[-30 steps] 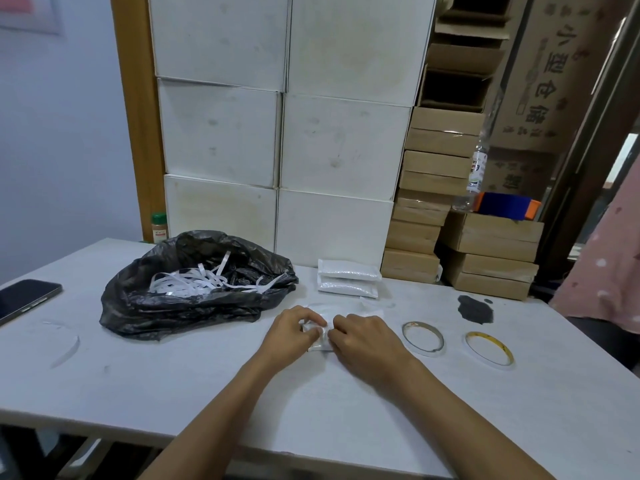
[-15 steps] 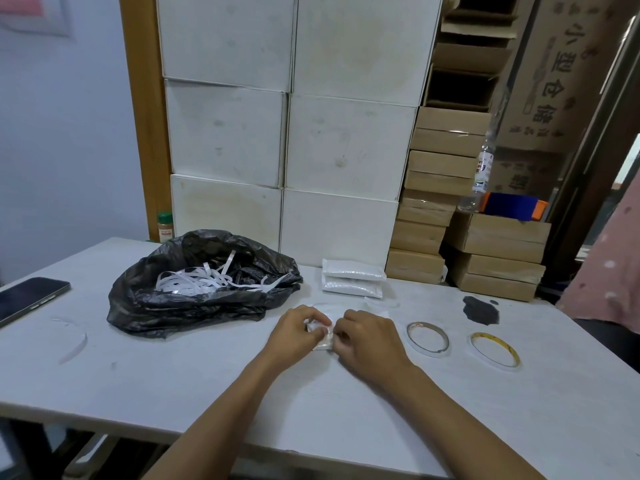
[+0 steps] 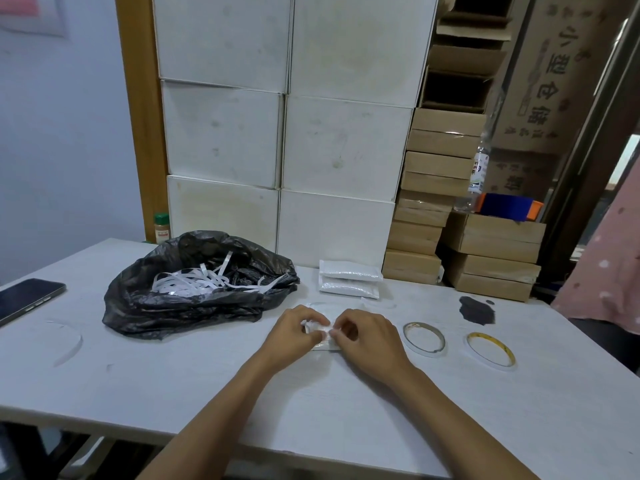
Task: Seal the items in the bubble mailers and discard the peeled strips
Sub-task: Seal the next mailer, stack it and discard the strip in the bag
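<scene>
Your left hand [image 3: 294, 336] and right hand [image 3: 370, 341] both pinch the mailer [image 3: 318, 330] at mid-table [image 3: 173, 375]; bag [image 3: 166, 313] of strips [image 3: 194, 284] sits left, two tape rings [image 3: 424, 339] right, stacked mailers [image 3: 349, 284] behind. The carton [image 3: 550, 71] reads 小型仓储

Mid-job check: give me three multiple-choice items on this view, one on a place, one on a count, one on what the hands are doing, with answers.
1. Where do the peeled strips lie? A in the black bag; B on the phone; C on the boxes.
2. How many tape rings lie right of the hands? A one; B two; C four.
3. What are the left hand and right hand doing? A resting flat; B both pinching the mailer; C lifting the bag.
Answers: 1 A, white strips fill the bag's mouth; 2 B, two rings show; 3 B, both curl onto the small mailer.
</scene>
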